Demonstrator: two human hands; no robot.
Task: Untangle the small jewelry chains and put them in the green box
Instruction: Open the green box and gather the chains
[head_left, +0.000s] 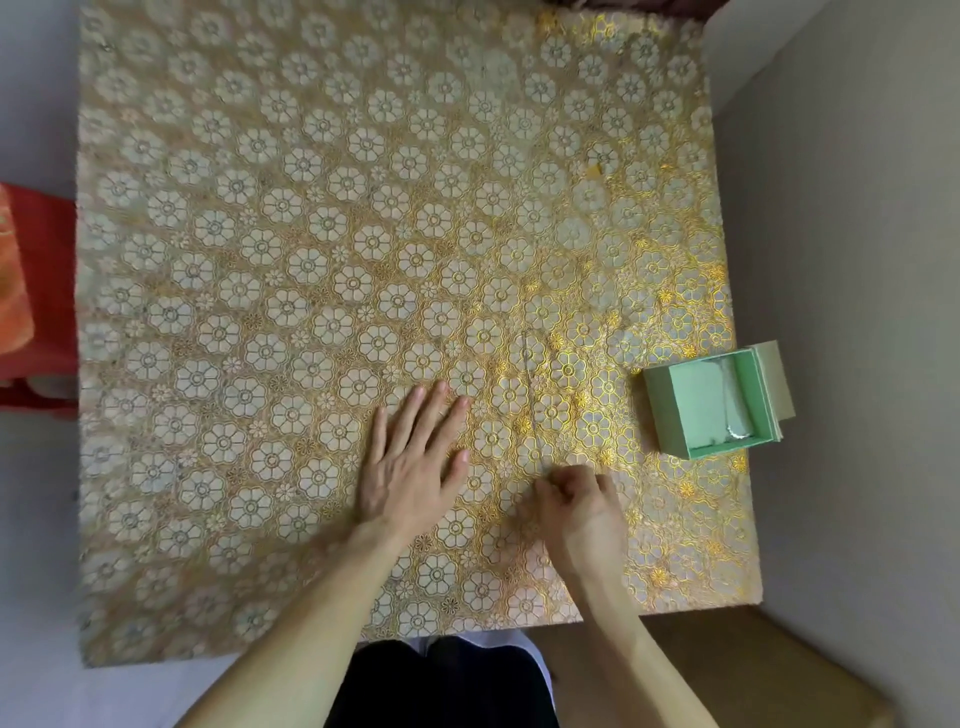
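Gold floral cloth (270, 291) was spread over the whole table, and one thin chain (531, 395) was laid on it in a nearly straight line running away from the person, right of centre (very hard to pick out against the pattern). Its far end looked folded into a narrow loop, and no knot could be made out. The left hand (415, 462) was pressed flat on the cloth, fingers straight and slightly spread, just left of the chain and not touching it. The right hand (579, 501) was curled, fingertips pinched together at the chain's near end. The chain appeared to be held there, though the links were too fine for the contact to be confirmed. The green box (670, 415) was stood open near the table's right edge, close to the right hand. Something pale and silvery was seen inside, too small to identify.

The step was judged to be lifting the straightened chain for the box. A good lift would be made slowly from the pinched end, so the length trails off the cloth without snagging on the raised pattern or doubling back on itself. The cloth should be kept pinned by the flat hand. The chain should be lowered into the box tail first, not dropped in a heap, so that fresh tangles are avoided.
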